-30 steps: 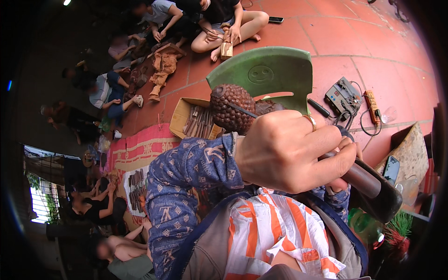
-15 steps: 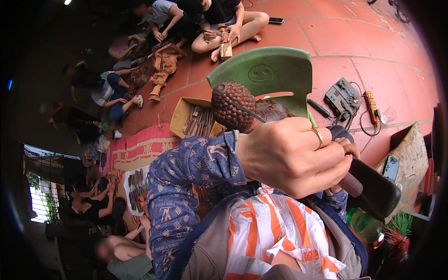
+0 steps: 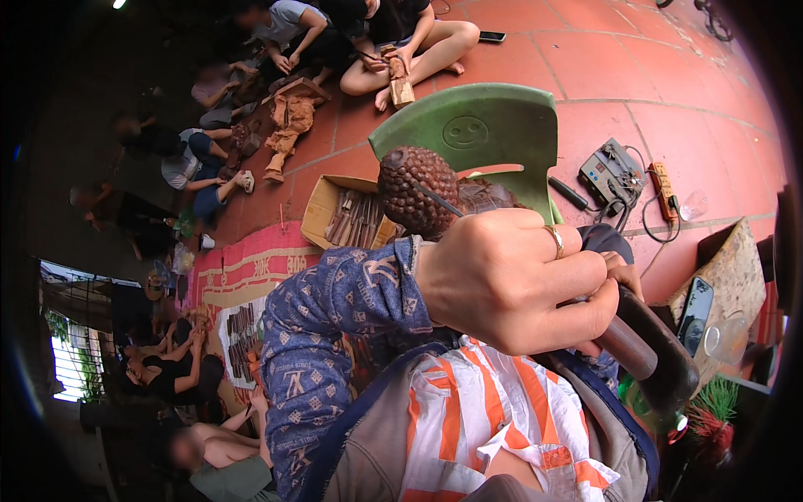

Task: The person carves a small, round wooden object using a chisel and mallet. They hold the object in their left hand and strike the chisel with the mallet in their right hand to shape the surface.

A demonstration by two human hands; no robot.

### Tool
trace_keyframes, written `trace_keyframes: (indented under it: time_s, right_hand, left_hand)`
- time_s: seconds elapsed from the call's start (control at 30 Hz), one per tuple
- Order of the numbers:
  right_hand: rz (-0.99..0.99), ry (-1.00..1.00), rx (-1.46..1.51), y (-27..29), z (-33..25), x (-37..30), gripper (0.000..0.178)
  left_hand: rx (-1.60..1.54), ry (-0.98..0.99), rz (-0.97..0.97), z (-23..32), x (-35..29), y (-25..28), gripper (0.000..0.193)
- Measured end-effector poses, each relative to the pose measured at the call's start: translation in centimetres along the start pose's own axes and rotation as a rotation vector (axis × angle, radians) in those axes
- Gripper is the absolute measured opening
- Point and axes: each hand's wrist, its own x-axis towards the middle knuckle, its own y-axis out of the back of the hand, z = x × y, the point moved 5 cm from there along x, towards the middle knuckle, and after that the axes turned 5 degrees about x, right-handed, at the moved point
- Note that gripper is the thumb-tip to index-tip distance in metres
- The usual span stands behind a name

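My left hand (image 3: 510, 284), a ring on one finger, is closed around a carving chisel. The chisel's thin metal blade (image 3: 437, 199) shows beyond my knuckles, lying across a carved dark-brown wooden head (image 3: 416, 191) covered in round knobs. On the other side of the fist its brown handle (image 3: 629, 350) sticks out. Partly hidden behind it, my right hand (image 3: 621, 274) has its fingers curled round a dark wooden mallet (image 3: 661, 368), whose long body runs close beside the chisel handle. The rest of the carving is mostly covered by my left hand.
A green plastic chair (image 3: 468, 125) stands behind the carving. Left of it is a cardboard box (image 3: 322, 209) of chisels, and more tools lie on a white cloth (image 3: 230, 368). Right are a control box (image 3: 615, 171), a power strip (image 3: 663, 188) and a phone (image 3: 696, 309). Several people sit carving.
The mallet has shifted left and slightly down, closer to the chisel handle. My left hand has moved slightly left, and more of the handle shows. A seated person's carving has tilted.
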Motion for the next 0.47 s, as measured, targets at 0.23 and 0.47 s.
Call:
trace_keyframes:
  time_s: [0.23, 0.47]
  right_hand:
    - [-0.045, 0.038, -0.096, -0.2, -0.8, 0.4, 0.028]
    - [-0.004, 0.043, -0.158, -0.5, -1.8, 0.6, 0.022]
  left_hand:
    - [-0.105, 0.048, -0.246, -0.6, 0.0, 0.1, 0.031]
    - [0.032, -0.123, -0.337, 0.3, -1.0, 0.3, 0.017]
